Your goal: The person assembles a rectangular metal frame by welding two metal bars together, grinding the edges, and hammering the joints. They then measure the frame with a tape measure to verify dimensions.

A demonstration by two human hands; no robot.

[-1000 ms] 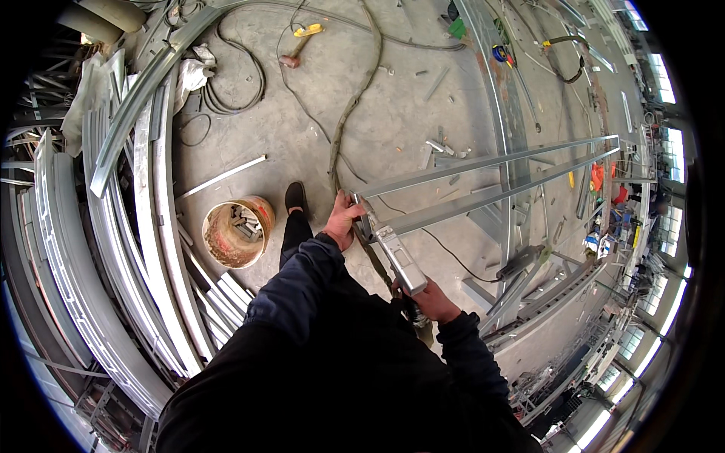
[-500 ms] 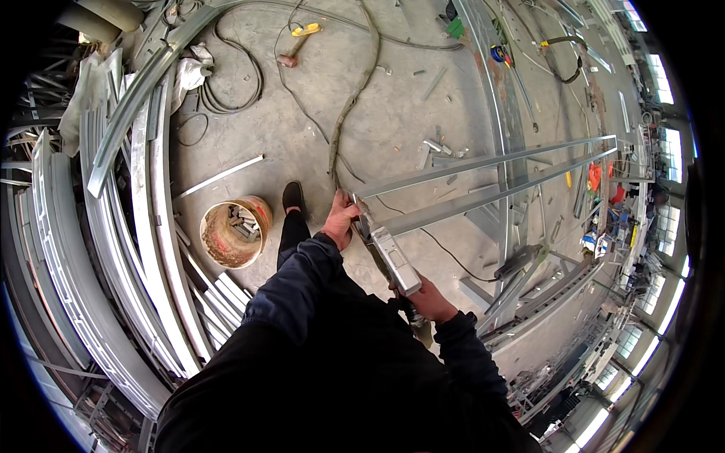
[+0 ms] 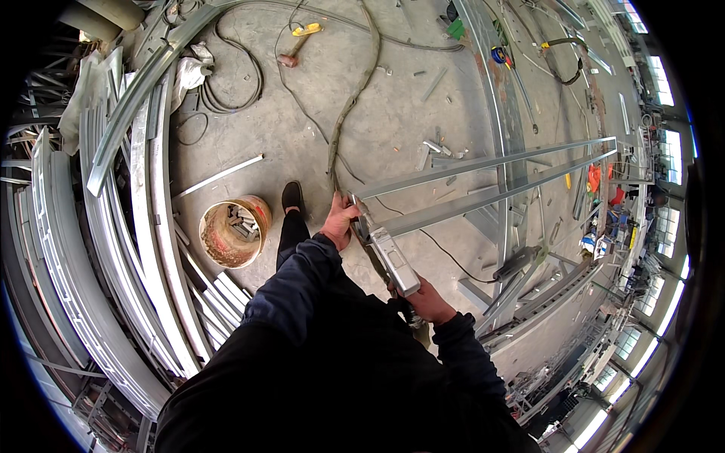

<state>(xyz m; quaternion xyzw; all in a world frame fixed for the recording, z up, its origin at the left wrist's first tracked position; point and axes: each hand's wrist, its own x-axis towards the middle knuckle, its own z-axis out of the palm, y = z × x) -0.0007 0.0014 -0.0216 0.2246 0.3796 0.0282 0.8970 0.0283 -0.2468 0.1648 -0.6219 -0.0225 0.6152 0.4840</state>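
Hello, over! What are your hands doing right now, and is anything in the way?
Left hand on tool's front end. Right hand grips grey power tool at rear. Long metal rails right ahead; bucket to the left.

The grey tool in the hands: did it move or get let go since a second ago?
Almost nothing changed. The left hand still grips the front of the grey power tool against the ends of the long metal rails, and the right hand still holds its rear. The bucket and the shoe stayed put.
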